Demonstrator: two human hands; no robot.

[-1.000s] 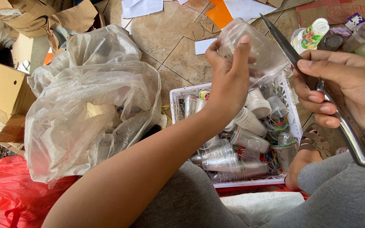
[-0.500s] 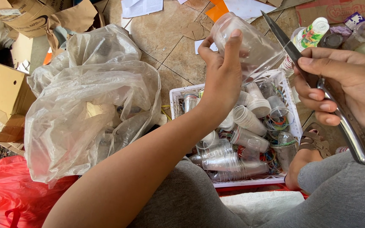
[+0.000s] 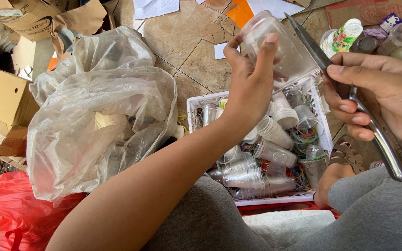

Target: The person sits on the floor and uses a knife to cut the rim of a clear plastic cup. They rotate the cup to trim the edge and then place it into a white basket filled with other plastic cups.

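Note:
My left hand (image 3: 250,86) holds a clear plastic cup (image 3: 282,51) up above a white basket (image 3: 192,110), fingers wrapped round its upper end. My right hand (image 3: 387,100) grips a steel knife (image 3: 350,97) by its handle, blade pointing up and left, its tip close beside the cup. The basket below holds several clear plastic cups, some stacked and lying on their sides.
A large clear plastic bag (image 3: 98,116) lies open at the left, with a red bag (image 3: 10,218) below it. Cardboard boxes (image 3: 1,111) stand at the far left. Bottles and cups (image 3: 350,35) sit at the top right on the tiled floor. My grey-clad knees fill the bottom.
My left hand has lifted the cup higher and turned it toward the knife blade. The right hand with the knife has stayed nearly still.

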